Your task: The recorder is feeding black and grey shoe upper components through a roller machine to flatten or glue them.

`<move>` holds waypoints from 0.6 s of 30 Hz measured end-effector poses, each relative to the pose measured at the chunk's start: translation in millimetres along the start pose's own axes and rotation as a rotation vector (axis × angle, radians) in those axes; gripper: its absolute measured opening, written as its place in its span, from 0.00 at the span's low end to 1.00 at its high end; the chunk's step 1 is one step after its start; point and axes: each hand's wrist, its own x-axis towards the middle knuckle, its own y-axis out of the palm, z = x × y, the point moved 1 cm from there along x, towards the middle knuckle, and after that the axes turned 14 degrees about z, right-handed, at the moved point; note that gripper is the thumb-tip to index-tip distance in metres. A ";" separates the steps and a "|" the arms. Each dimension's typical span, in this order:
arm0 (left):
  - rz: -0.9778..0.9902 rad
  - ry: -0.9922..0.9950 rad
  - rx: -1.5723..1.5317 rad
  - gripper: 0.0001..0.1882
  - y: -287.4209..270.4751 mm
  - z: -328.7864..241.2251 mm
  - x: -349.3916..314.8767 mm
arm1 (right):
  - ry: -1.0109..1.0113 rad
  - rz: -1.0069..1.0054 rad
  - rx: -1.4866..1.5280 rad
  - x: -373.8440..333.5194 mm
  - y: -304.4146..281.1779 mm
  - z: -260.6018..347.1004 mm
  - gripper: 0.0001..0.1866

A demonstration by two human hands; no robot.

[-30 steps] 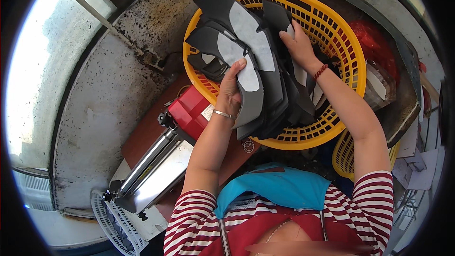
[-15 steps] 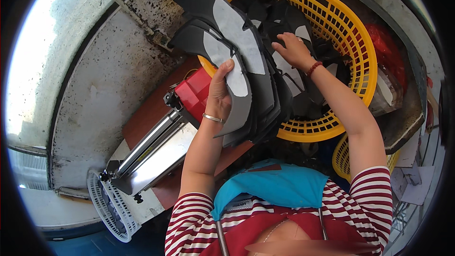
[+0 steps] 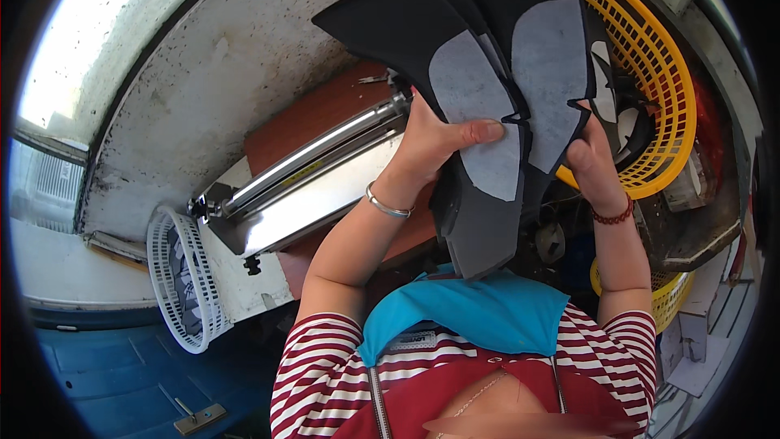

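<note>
A stack of black cut sheet pieces with pale grey patches and notched edges is held up in front of my chest. My left hand grips its left side, thumb flat on a patch, fingers hidden behind. My right hand holds the right-hand pieces at their notched edge, its fingers mostly hidden by the sheets. The two groups of pieces fan apart at the top and overlap lower down. Behind them stands a big yellow plastic basket with more such dark pieces in it.
To the left, a machine with a long metal roller sits on a reddish-brown board. A white basket with grey scraps stands at its end. A smaller yellow basket is low on the right. Blue panels lie lower left.
My right hand has come out of the yellow basket and now grips the pieces beside my left hand. The stack has moved closer and to the right. The view has shifted.
</note>
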 end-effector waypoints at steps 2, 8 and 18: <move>-0.061 0.058 0.157 0.48 -13.3 -3.6 -49.1 | -0.022 -0.098 -0.080 -5.9 71.9 6.2 0.43; -0.302 0.510 0.545 0.65 -41.2 5.7 -180.8 | 0.038 -0.371 -0.098 -33.5 231.0 -56.7 0.39; -0.360 0.145 1.949 0.33 -79.0 71.6 -364.0 | 0.097 0.003 1.565 -17.2 404.6 -170.1 0.33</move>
